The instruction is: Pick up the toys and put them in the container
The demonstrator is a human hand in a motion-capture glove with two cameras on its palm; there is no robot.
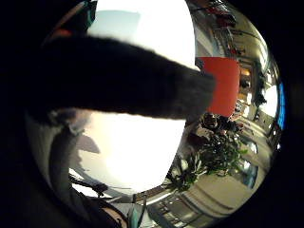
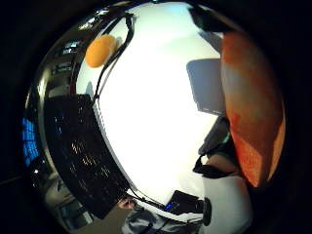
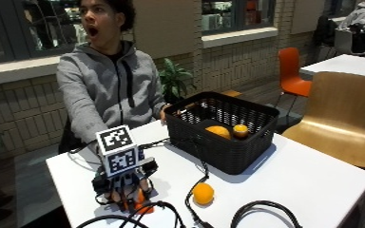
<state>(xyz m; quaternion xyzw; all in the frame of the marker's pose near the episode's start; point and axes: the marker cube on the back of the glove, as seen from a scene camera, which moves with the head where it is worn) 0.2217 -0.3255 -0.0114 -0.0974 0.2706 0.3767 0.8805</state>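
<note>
White table [image 3: 309, 180] lies open toward its right edge; gloved right hand [image 3: 124, 190] near the front-left corner grips an orange toy [image 3: 139, 202] (partly hidden). Black basket [image 3: 233, 152] holds two orange toys [image 3: 218, 131]; an orange ball [image 3: 203, 193] sits near the front edge.

A white table [image 3: 309, 178] carries the items. A black woven basket [image 3: 224, 130] stands on it toward the far side, with toys inside. One orange ball-shaped toy [image 3: 203, 193] lies directly on the tabletop, in front of the basket and apart from it. Near the front left edge, the gloved right hand [image 3: 124, 187] rests on the surface over a small orange toy [image 3: 139, 203]. Black cables [image 3: 258, 211] lie along the near edge.
</note>
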